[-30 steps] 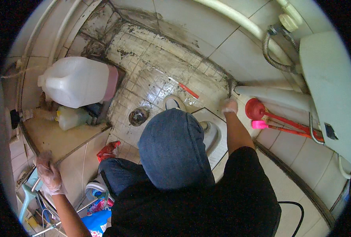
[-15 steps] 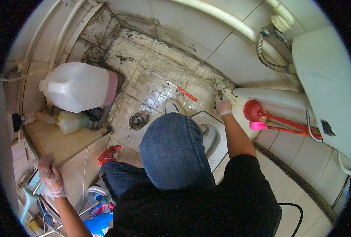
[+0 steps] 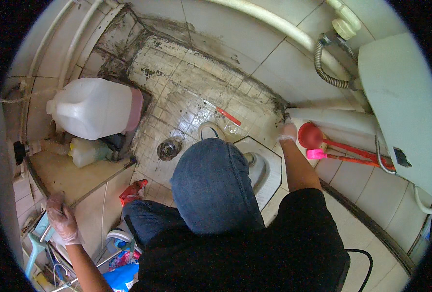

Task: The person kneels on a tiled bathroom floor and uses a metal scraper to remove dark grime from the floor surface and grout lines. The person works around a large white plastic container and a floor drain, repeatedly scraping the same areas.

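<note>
Right hand (image 3: 288, 132) being shifted toward floor's (image 3: 177, 90) right corner | red-handled tool (image 3: 224, 113) being left lying leftward, slanting, handle end nearer | grip being obscured: cannot tell

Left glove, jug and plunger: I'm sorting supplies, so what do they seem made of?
Left glove: likely thin plastic film, see-through, with a loose, crinkled cuff. Jug: probably plastic, cloudy and smooth, with a moulded handle. Plunger: cup perhaps rubber or plastic; smooth, plain red.
</note>
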Tool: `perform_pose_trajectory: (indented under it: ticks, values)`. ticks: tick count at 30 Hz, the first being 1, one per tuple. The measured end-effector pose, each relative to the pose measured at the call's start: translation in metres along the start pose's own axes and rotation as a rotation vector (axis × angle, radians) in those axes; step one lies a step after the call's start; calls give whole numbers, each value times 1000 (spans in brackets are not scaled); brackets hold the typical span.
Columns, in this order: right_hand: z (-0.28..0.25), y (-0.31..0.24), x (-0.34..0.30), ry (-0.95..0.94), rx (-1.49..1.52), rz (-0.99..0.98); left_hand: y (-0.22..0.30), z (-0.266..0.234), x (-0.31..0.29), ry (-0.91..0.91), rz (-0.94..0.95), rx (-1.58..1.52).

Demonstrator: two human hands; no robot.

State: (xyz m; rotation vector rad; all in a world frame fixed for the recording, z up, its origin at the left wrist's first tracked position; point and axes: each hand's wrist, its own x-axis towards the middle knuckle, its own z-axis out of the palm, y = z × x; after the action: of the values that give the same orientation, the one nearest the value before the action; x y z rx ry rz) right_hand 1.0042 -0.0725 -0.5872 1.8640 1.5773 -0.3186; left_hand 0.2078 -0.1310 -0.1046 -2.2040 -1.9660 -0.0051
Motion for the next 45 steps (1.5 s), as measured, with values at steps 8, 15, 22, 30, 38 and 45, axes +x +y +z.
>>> perform_pose_trajectory:
  ticks: [8,15,22,30,38,45]
  values:
    - [-47,-43,-39,167,879,441,1,3,-12,1,-53,55]
    - [-60,-52,-25,112,772,400,4,3,-10,25,31,32]
    - [-42,-80,-4,200,608,264,4,9,-11,41,26,63]
    - [-83,-58,-26,54,707,174,13,11,-2,52,35,23]
    - [-54,-7,-25,48,685,232,18,14,-2,69,41,56]
    - [-28,6,-24,230,894,164,30,9,0,54,20,-5]
